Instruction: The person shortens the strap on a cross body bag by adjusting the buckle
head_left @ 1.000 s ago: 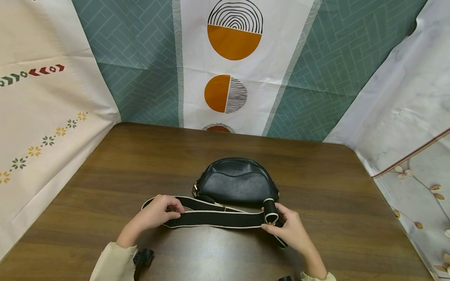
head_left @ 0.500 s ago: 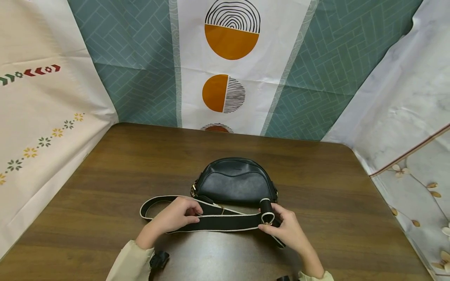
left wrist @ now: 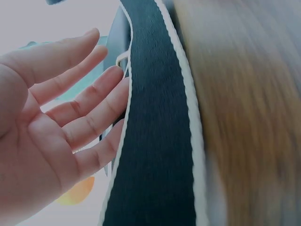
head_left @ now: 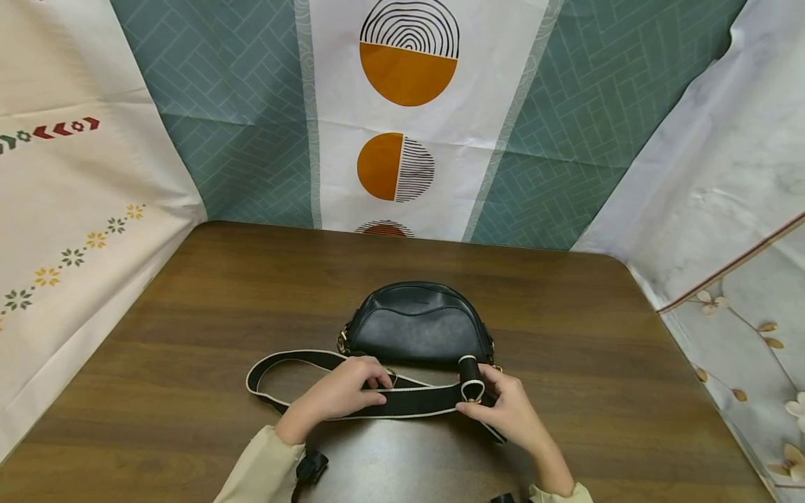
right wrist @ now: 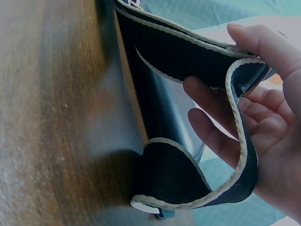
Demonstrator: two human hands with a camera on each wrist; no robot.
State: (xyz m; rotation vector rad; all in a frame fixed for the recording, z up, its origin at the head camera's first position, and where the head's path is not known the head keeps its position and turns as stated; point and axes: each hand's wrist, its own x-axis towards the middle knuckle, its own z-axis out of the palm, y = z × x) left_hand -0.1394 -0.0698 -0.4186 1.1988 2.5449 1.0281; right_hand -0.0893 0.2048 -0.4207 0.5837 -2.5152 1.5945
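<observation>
A black half-moon handbag [head_left: 418, 325] stands on the table. In front of it lies its wide black shoulder strap [head_left: 418, 402] with white-edged borders, bent into a long loop at the left. My right hand [head_left: 508, 409] pinches the strap near its right end, where a short piece is rolled over; in the right wrist view the thumb is on top and a slack bend of strap [right wrist: 171, 172] hangs by the palm. My left hand [head_left: 346, 391] is at the middle of the strap. The left wrist view shows its fingers [left wrist: 94, 120] loosely extended, fingertips at the strap's edge, thumb apart from it.
The brown wooden table [head_left: 251, 293] reaches to a patterned cloth backdrop [head_left: 251, 126]. Gold-coloured hardware [head_left: 342, 340] shows at the bag's left side. White cloths hang along both sides of the table.
My left hand has slid rightward along the strap, uncovering the loop at its left end. My right hand keeps its hold on the rolled end with little movement.
</observation>
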